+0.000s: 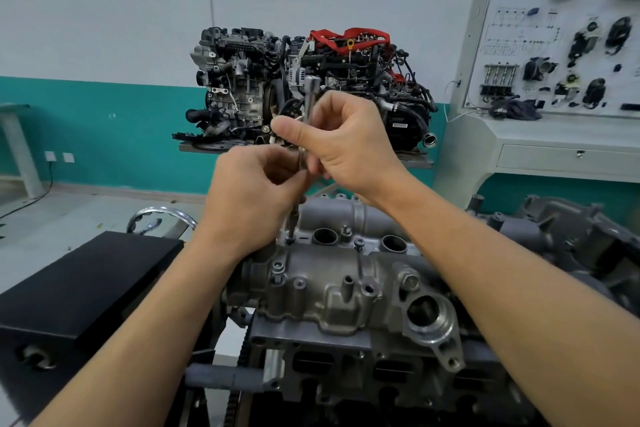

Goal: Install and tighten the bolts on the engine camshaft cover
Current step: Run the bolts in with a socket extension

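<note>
The grey cast camshaft cover [322, 274] tops the engine in front of me. A long chrome socket wrench [310, 94] stands nearly upright, its tip on a bolt [289, 240] at the cover's far left edge. My right hand [343, 142] grips the upper shaft of the wrench. Lower down, my left hand [252, 198] pinches the extension between its fingers. Two other bolts are seated in the cover, one at the near left [278, 266] and one near the middle [359, 243].
A black box [86, 288] sits left of the engine. Two display engines [304, 87] stand on a shelf by the far wall. A white training board [568, 31] with car parts is at the right. A chrome handwheel [156, 218] shows behind the box.
</note>
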`<state>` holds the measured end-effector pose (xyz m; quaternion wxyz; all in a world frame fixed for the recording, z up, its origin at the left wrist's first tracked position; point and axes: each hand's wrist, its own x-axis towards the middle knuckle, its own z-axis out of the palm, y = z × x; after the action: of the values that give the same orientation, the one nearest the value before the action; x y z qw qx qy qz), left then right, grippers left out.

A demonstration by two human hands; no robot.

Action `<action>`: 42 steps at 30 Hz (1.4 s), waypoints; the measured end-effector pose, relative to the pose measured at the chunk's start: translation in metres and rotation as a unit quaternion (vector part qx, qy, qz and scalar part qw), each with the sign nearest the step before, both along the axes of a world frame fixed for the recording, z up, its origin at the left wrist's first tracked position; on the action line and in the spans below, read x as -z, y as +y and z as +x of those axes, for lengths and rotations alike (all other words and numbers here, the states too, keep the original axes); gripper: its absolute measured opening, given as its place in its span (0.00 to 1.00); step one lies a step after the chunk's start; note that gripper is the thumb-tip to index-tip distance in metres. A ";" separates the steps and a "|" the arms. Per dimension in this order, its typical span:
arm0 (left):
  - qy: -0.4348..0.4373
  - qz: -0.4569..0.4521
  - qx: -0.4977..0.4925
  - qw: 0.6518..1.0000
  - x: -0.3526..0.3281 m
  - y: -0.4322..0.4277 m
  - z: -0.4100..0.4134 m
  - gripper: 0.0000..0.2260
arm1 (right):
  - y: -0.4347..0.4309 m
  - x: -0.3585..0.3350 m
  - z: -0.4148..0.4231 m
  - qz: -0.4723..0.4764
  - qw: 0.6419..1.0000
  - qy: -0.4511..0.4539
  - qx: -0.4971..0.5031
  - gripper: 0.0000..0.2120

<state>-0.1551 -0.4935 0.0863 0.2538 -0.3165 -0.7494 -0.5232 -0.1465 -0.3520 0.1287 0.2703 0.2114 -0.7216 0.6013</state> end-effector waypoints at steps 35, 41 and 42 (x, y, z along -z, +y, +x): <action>-0.046 -0.033 -0.025 0.998 0.001 0.000 -0.006 0.05 | -0.005 0.001 -0.002 0.028 1.000 0.011 0.007 0.10; -0.069 -0.044 0.045 0.996 0.001 -0.004 -0.007 0.05 | -0.009 0.004 -0.002 0.024 0.997 0.047 0.061 0.14; -0.068 -0.053 0.055 0.995 0.000 -0.005 -0.007 0.05 | -0.009 0.004 -0.001 0.020 0.997 0.047 0.061 0.15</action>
<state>-0.1621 -0.4984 0.0864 0.1558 -0.3341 -0.7727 -0.5167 -0.1472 -0.3611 0.1247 0.3356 0.2003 -0.7314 0.5588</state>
